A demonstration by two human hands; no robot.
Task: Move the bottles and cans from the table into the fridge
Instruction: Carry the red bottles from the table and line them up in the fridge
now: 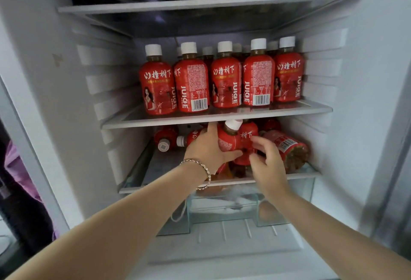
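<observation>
Much of the loading looks done. On the middle shelf [222, 117] of the fridge [355, 79], 5 red juice bottles [224, 84] stand upright in front with more behind. On the lower shelf [142, 168], bottles lie tipped at 9 and 3 o'clock. The left hand [206, 146] wraps a tilted bottle [229, 137] at the centre; the right hand [266, 164], fingers loosely spread, touches an upright bottle [246, 144] just beside it. The worktop is out of view, so the remaining count cannot be told.

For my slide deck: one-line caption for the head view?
Left hand grips a tilted red bottle on the lower fridge shelf; right hand reaches alongside.
</observation>
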